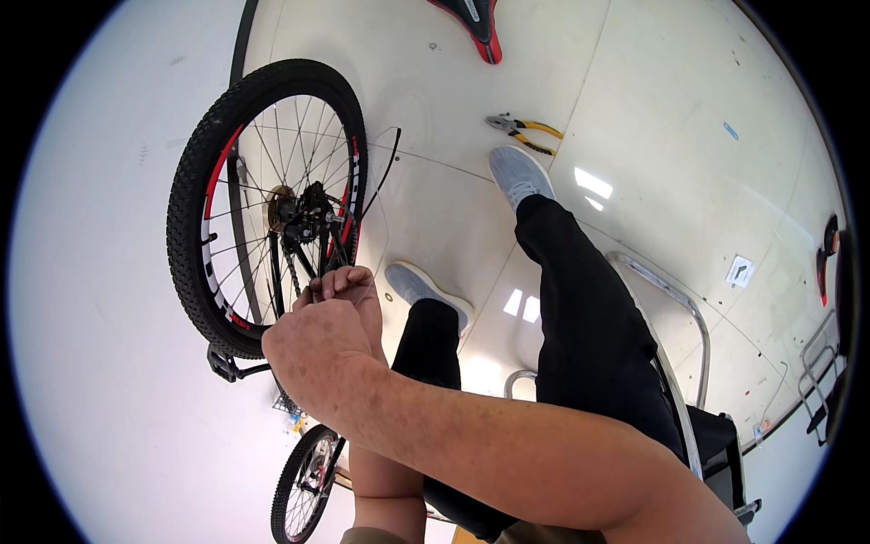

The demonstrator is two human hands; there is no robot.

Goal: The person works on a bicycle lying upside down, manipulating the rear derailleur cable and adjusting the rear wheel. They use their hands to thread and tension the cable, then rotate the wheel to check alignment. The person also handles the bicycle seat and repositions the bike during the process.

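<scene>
Both my hands are together beside the frame of a bicycle lying by its rear wheel [190, 181]. My left hand [349, 286] has curled fingers, pressed close to a thin cable near the black frame and chain [290, 265]; exactly what they grip is hidden. My right hand [313, 340] is closed in front of it, its fingertips out of sight. The rear hub with gears and derailleur [304, 213] sits just beyond my hands. A black cable housing [391, 159] curves out to the right of the wheel.
Yellow-handled pliers [535, 127] lie on the tiled floor near my foot [517, 172]. A black-and-red saddle [480, 36] is at the top. A metal chair frame [680, 299] stands at my right. A second wheel [294, 480] shows at lower left, red-and-black items [826, 254] far right.
</scene>
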